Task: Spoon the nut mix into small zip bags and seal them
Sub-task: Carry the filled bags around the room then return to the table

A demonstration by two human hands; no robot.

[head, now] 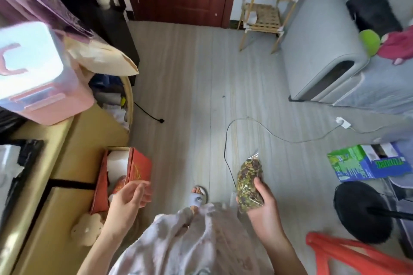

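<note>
My right hand [262,205] grips a clear zip bag [249,179] packed with a green and brown nut mix, held upright over the floor at the lower right of centre. The bag's top edge points up and away from me; whether its zip is closed I cannot tell. My left hand [130,196] hangs at the lower left with its palm up, fingers loosely curled and nothing in it. No spoon or other bags are in sight.
A yellow table [73,163] at the left carries a pink box [38,73]; a red box [138,166] sits beside it. Cables [228,140] trail across the grey floor. A grey sofa [324,51], a green-blue carton [366,164], a black fan base [363,210] and a red stool [348,254] stand at the right.
</note>
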